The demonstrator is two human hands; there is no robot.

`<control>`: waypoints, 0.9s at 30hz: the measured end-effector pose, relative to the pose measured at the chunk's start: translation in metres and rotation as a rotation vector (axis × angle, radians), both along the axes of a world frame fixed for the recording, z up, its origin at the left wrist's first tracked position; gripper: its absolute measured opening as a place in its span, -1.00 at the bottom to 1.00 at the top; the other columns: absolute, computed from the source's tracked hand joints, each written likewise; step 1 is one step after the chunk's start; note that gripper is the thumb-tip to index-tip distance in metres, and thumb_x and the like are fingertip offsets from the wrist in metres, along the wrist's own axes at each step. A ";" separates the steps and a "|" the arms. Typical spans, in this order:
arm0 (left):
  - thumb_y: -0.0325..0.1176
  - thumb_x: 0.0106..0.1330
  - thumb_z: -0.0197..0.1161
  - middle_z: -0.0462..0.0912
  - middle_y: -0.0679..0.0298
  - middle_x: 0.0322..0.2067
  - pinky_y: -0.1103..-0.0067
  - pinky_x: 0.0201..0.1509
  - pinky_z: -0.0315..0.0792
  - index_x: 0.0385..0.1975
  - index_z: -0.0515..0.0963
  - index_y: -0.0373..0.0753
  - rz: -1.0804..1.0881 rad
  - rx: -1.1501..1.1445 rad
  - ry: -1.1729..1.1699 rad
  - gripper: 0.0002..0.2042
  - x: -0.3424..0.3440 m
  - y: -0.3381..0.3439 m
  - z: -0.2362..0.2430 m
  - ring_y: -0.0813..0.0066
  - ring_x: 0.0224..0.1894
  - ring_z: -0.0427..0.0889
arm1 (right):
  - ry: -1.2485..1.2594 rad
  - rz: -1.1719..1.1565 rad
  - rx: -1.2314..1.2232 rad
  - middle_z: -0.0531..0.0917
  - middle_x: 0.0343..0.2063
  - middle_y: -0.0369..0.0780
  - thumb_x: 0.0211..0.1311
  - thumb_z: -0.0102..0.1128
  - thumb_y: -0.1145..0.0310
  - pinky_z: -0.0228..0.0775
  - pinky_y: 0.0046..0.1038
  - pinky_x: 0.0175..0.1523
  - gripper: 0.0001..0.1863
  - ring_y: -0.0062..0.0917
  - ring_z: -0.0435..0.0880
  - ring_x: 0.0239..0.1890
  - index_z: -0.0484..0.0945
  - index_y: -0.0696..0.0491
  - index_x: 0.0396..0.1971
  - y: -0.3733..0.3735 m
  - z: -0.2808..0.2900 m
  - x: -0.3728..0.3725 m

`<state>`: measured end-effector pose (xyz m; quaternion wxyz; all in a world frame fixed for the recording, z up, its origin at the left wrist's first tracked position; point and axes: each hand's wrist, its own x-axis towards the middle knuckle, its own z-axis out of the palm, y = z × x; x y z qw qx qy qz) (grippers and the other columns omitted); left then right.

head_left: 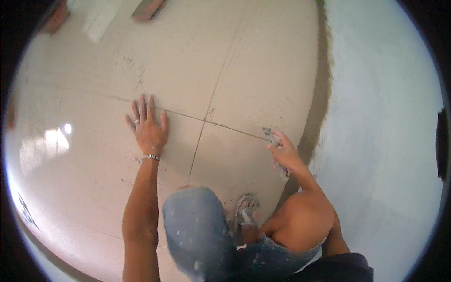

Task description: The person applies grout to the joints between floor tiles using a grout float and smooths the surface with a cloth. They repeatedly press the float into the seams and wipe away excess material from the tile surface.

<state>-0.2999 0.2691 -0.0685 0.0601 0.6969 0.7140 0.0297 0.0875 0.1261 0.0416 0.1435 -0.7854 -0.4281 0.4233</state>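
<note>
My left hand (pixel 151 131) lies flat on the beige floor tiles (pixel 244 160), fingers spread, just beside a joint between tiles. It holds nothing; a ring and a metal bracelet show on it. On the right, my right hand (pixel 286 152) is closed around a narrow, flat grey hand tool (pixel 268 135), like a scraper, smeared with what looks like cement. The tool's far end sits over or close to the same tile joint (pixel 225 127); whether it touches, I cannot tell. Between my hands the dark joints meet in a cross.
A rough unfilled strip (pixel 322 94) runs between the tiles and the pale wall (pixel 380 117) on the right. Reddish, brick-like blocks (pixel 149 9) lie at the far left. My knee in torn jeans (pixel 195 230) and my sandalled foot (pixel 246 207) are close below my hands.
</note>
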 end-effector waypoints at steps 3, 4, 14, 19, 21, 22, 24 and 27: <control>0.04 0.51 -0.09 -0.04 0.40 0.58 0.09 0.63 -0.41 0.53 0.10 0.09 -0.007 -0.050 0.004 -0.39 0.009 -0.001 0.002 0.32 0.62 -0.23 | 0.234 -0.482 -0.297 0.57 -0.36 -0.21 0.37 0.25 0.37 0.50 -0.41 -0.44 -0.47 -0.53 0.60 -0.45 0.35 -0.05 0.30 -0.048 0.058 -0.002; 0.03 0.52 -0.09 -0.06 0.38 0.58 0.08 0.63 -0.42 0.54 0.09 0.07 -0.012 -0.055 -0.015 -0.39 0.019 -0.001 -0.002 0.30 0.62 -0.24 | 0.236 -0.581 -0.313 0.57 -0.37 -0.22 0.37 0.25 0.39 0.49 -0.41 -0.47 -0.49 -0.54 0.59 -0.46 0.35 -0.05 0.28 -0.065 0.073 0.004; -0.05 0.48 0.04 0.04 0.30 0.55 0.10 0.64 -0.29 0.49 0.19 0.03 -1.547 -0.346 -0.120 -0.41 0.149 -0.012 0.014 0.20 0.61 -0.14 | 0.813 -1.098 0.044 0.68 -0.13 -0.16 0.40 0.07 0.37 0.60 -0.38 -0.30 -0.63 -0.44 0.67 -0.32 0.50 0.12 0.15 -0.170 -0.005 0.015; 0.09 0.48 -0.01 0.10 0.49 0.53 0.09 0.65 -0.37 0.50 0.17 0.23 -1.779 -0.229 -0.220 -0.41 0.253 -0.042 -0.015 0.39 0.61 -0.11 | 1.168 -1.233 0.199 0.65 -0.01 -0.15 0.47 -0.12 0.37 0.60 -0.35 -0.22 -0.57 -0.44 0.67 -0.30 0.43 0.17 0.24 -0.129 -0.013 0.032; 0.11 0.48 0.00 0.11 0.51 0.53 0.08 0.64 -0.38 0.49 0.20 0.25 -1.649 -0.235 -0.287 -0.42 0.287 -0.054 -0.015 0.40 0.61 -0.12 | 1.365 -1.248 0.260 0.64 0.05 -0.13 0.44 -0.08 0.38 0.62 -0.31 -0.21 -0.51 -0.38 0.69 -0.24 0.35 0.15 0.32 -0.117 -0.017 0.057; 0.13 0.46 0.01 0.12 0.52 0.53 0.08 0.64 -0.38 0.48 0.22 0.25 -1.625 -0.252 -0.276 -0.41 0.301 -0.065 -0.014 0.40 0.61 -0.12 | 1.452 -1.253 0.296 0.63 0.08 -0.12 0.42 -0.06 0.38 0.63 -0.29 -0.21 -0.47 -0.35 0.70 -0.21 0.32 0.15 0.36 -0.113 -0.020 0.064; 0.17 0.44 0.02 0.13 0.54 0.52 0.08 0.64 -0.37 0.46 0.26 0.26 -1.569 -0.304 -0.232 -0.41 0.325 -0.075 -0.008 0.41 0.60 -0.10 | 1.572 -1.158 0.422 0.61 0.12 -0.12 0.44 -0.11 0.41 0.60 -0.27 -0.23 -0.48 -0.38 0.69 -0.18 0.30 0.12 0.38 -0.087 -0.022 0.079; 0.18 0.41 0.05 0.14 0.49 0.52 0.06 0.64 -0.36 0.43 0.33 0.26 -1.613 -0.458 -0.137 -0.42 0.357 -0.062 -0.010 0.35 0.60 -0.07 | 1.743 -0.987 0.627 0.47 0.28 -0.14 0.44 -0.15 0.44 0.59 -0.24 -0.26 -0.43 -0.39 0.69 -0.11 0.20 0.06 0.45 -0.047 -0.035 0.102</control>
